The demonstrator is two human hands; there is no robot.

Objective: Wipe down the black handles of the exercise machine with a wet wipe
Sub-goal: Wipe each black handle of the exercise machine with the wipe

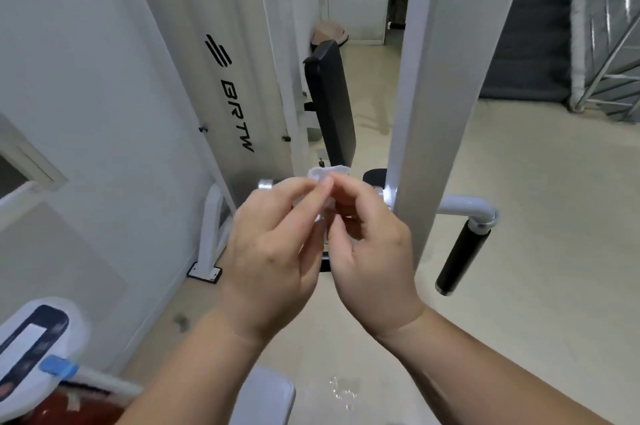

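pale beige flooring point(536, 182) spreads through a gym room. fingertips point(320, 189) of both hands meet just left of a white upright post point(433, 95), pinching a small crumpled wet wipe point(329, 174) between them; its white edge pokes up above the fingers and the rest is mostly hidden. the left hand point(273, 244) has thumb and forefinger curled onto the wipe, and the right hand point(370, 251) does the same, its other fingers bent inward. right of the post, a grey tube point(464, 205) bends down into a black handle point(462, 258), which hangs tilted, well apart from the wipe and untouched. left of the post and farther back stands a black back pad point(330, 102), and beyond it a white shroud point(194, 78) printed with black "brtw" lettering. below the post, between the forearms point(194, 365), a small wet patch point(343, 386) glistens on the floor.
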